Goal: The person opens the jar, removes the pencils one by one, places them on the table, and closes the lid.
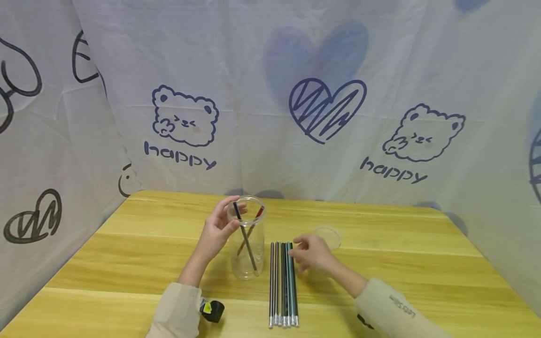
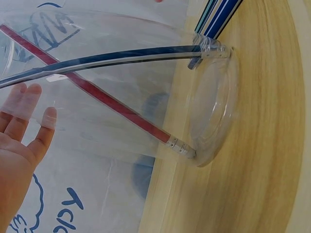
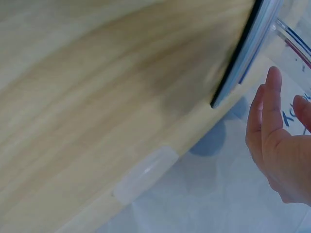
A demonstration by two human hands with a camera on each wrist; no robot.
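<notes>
A tall clear jar (image 1: 235, 270) stands upright on the table, with my left hand (image 1: 216, 231) gripping it round its upper part. Inside lean two pencils: a dark one (image 1: 249, 246) and a red one (image 2: 119, 109), which cross each other. In the left wrist view their silvery ends rest at the jar's bottom. Right of the jar, several pencils (image 1: 284, 286) lie side by side, metal ends toward me. My right hand (image 1: 313, 253) hovers by the far ends of this row, fingers loosely bent and holding nothing; in the right wrist view its fingers look apart from the pencils.
A clear round lid (image 3: 146, 175) lies on the wooden table (image 1: 401, 263) behind my right hand. White cloth (image 1: 253, 155) with printed bears and hearts hangs along the table's far edge and sides. A black strap piece (image 1: 214, 311) sits at my left cuff.
</notes>
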